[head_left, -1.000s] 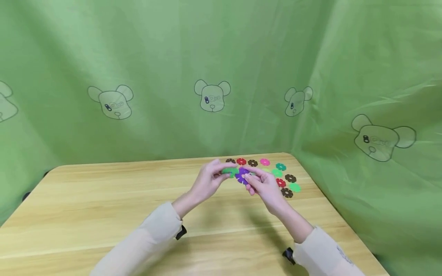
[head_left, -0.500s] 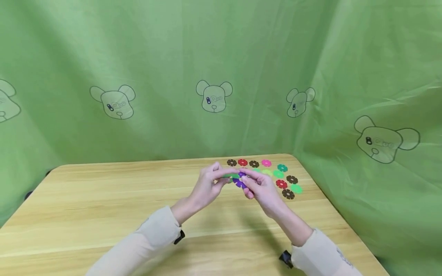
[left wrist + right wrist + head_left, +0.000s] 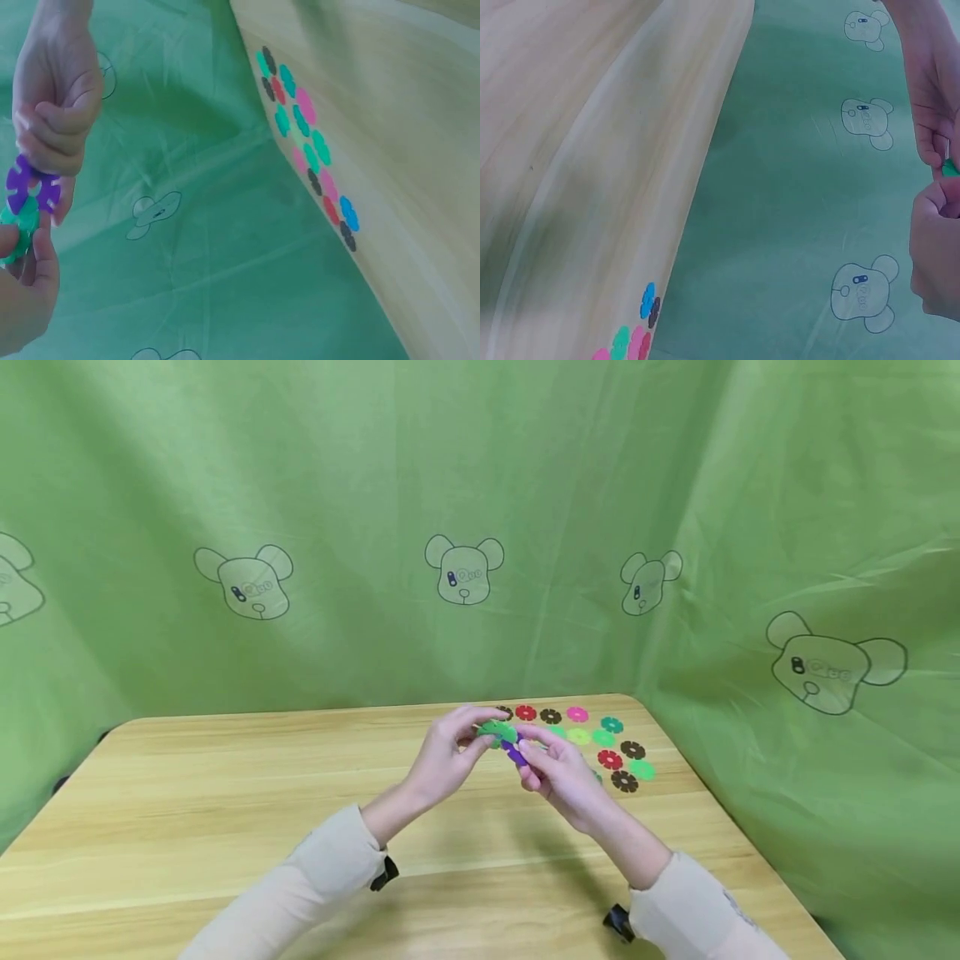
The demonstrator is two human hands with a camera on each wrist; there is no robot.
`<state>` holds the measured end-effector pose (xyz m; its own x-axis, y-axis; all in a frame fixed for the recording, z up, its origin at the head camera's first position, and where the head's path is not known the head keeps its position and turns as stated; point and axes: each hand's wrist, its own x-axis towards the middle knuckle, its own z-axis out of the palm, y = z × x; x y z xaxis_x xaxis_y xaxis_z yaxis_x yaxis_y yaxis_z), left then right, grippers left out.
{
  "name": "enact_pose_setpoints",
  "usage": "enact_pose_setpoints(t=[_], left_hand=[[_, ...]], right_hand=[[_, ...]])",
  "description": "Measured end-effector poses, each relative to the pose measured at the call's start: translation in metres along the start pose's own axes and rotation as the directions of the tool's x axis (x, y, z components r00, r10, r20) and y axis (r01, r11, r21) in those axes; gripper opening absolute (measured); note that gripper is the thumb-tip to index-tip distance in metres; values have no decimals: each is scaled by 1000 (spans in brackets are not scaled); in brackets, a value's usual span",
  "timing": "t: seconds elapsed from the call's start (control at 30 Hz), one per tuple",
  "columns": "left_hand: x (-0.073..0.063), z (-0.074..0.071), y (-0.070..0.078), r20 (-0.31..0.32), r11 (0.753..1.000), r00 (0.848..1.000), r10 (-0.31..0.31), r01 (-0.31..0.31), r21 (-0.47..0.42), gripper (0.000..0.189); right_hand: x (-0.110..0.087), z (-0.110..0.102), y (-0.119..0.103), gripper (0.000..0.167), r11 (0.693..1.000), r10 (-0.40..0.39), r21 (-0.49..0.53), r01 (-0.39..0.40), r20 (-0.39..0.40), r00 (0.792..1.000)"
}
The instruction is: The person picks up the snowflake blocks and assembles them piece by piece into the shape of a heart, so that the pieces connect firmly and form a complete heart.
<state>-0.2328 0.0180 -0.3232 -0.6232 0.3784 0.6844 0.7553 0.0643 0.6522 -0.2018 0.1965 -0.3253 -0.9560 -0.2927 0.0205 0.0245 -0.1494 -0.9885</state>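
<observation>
Above the table, my left hand [image 3: 441, 758] pinches a green notched plastic disc [image 3: 498, 729] between thumb and fingers. My right hand [image 3: 564, 778] pinches a purple notched disc [image 3: 514, 753] by its near side. The two discs meet edge to edge at an angle, with the purple one at the green one's right. In the left wrist view, the purple disc [image 3: 49, 195] shows its slots and overlaps the green disc [image 3: 28, 219]. Fingers cover part of both. The right wrist view shows only a sliver of the green disc [image 3: 950, 169] between the hands.
Several notched discs lie flat at the table's far right corner, among them a red disc [image 3: 526, 713], a pink disc [image 3: 577, 715] and a brown disc [image 3: 624, 782]. Green curtains [image 3: 360, 635] hang behind the wooden table [image 3: 225, 793] and to its right.
The green disc has turned from nearly edge-on to show more of its face. The purple disc has tilted to a narrower view. Both hands have shifted slightly left.
</observation>
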Motion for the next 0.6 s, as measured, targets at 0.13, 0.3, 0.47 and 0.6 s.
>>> enact_pose_setpoints(t=[0.13, 0.3, 0.47, 0.6], left_hand=[[-5, -2, -2, -22, 998, 998, -51, 50, -42, 28], [-5, -12, -2, -51, 960, 961, -271, 266, -87, 32], [-5, -22, -6, -12, 874, 886, -463, 454, -176, 37], [-10, -27, -8, 6, 832, 851, -526, 515, -206, 39]], right_hand=[[4, -1, 3, 40, 999, 18, -35, -17, 37, 999], [15, -26, 10, 47, 965, -2, -261, 1, -6, 1000], [30, -83, 26, 47, 852, -9, -520, -54, -119, 993], [41, -115, 45, 50, 720, 70, -681, -133, -120, 990]])
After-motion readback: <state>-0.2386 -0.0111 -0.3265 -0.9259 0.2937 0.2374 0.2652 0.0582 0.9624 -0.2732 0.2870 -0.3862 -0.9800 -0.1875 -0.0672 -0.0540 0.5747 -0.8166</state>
